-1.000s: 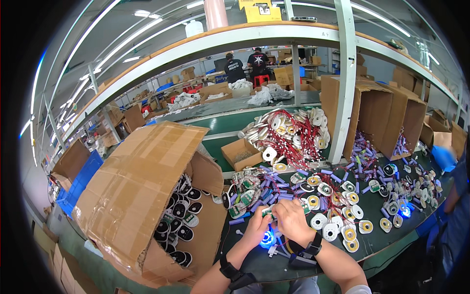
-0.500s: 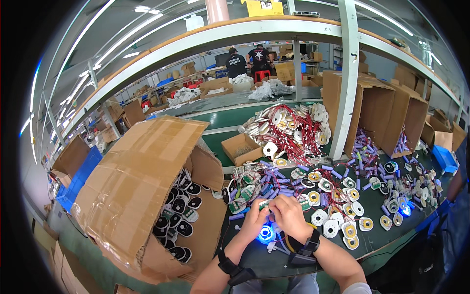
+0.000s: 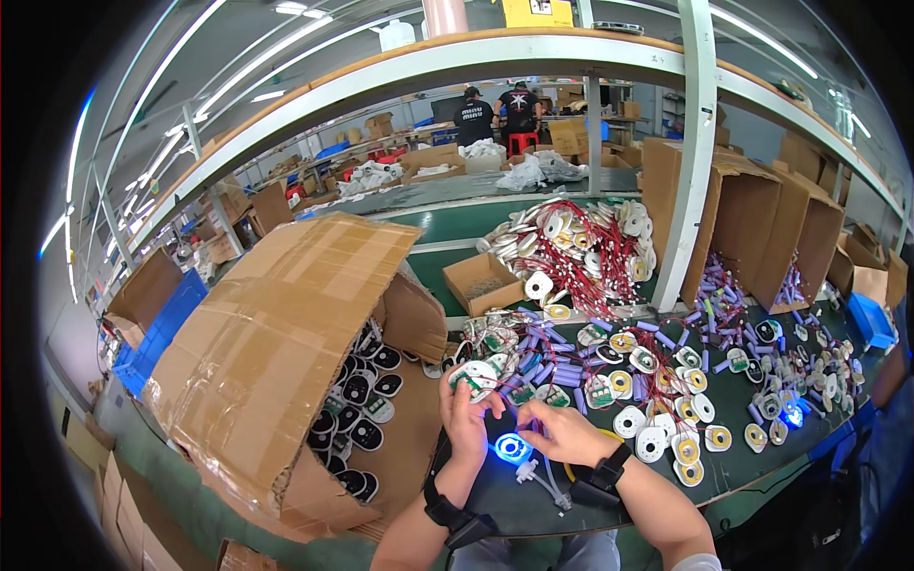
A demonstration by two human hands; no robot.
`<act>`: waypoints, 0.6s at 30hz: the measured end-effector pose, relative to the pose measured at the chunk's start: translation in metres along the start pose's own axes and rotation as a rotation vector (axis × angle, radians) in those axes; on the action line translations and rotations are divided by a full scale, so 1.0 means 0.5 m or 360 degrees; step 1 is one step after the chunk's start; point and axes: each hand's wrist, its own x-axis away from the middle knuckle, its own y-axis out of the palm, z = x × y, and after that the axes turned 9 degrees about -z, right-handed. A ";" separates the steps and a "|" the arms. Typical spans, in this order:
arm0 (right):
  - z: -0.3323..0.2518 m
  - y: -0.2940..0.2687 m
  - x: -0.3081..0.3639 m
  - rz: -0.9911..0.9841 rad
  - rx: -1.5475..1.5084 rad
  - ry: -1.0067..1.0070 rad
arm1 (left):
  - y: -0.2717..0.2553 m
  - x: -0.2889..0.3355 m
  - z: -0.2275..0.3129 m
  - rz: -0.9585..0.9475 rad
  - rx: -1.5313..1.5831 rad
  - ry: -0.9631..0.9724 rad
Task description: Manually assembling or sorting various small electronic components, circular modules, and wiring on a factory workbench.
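A small round part glowing blue (image 3: 512,447) sits low over the dark green table (image 3: 495,509), between my two hands. My left hand (image 3: 468,419) grips its left side, fingers curled upward next to a white disc with a green circuit board (image 3: 474,377). From the right, my right hand (image 3: 564,434) pinches the same part with its fingertips. A white cable (image 3: 545,482) trails from the part toward me. Both wrists wear black bands.
A big open cardboard box (image 3: 276,352) of black-and-white round parts lies left. Purple cells (image 3: 554,354), white-and-yellow discs (image 3: 671,423) and red-wired discs (image 3: 581,247) crowd the table. A metal post (image 3: 690,162) and open cartons (image 3: 771,228) stand right. Another person's arm (image 3: 890,381) is at the right edge.
My hands have drawn back a little from the pile toward me, and the blue glow between them is now plainly in view.
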 end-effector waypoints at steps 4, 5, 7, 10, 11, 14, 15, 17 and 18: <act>0.042 0.011 -0.005 0.0224 -0.0093 -0.0172 | -0.003 -0.004 0.004 -0.0014 0.0046 0.0105; 0.048 0.013 -0.004 0.0297 -0.0204 -0.0094 | 0.003 -0.006 0.006 0.0035 0.0022 0.0158; 0.046 0.012 -0.009 0.0376 -0.0218 -0.0053 | -0.005 -0.007 0.010 0.0053 0.0014 0.0179; 0.052 0.011 -0.007 0.0356 -0.0163 0.0125 | 0.002 -0.006 0.017 0.0034 0.0009 0.0188; 0.067 0.021 -0.007 0.0332 0.0189 -0.0091 | 0.013 -0.004 0.021 0.0039 -0.0016 0.0166; 0.064 0.027 -0.010 0.0255 0.0510 -0.0204 | 0.017 -0.002 0.022 0.0028 -0.0061 0.0159; 0.067 0.026 -0.009 0.0250 0.0517 -0.0111 | 0.015 -0.002 0.019 0.0018 -0.0059 0.0161; 0.079 0.020 -0.009 0.0403 0.0429 -0.0026 | 0.016 -0.004 0.016 0.0003 -0.0054 0.0163; 0.078 0.015 -0.010 0.0405 0.0430 -0.0027 | 0.017 -0.005 0.017 0.0013 -0.0073 0.0161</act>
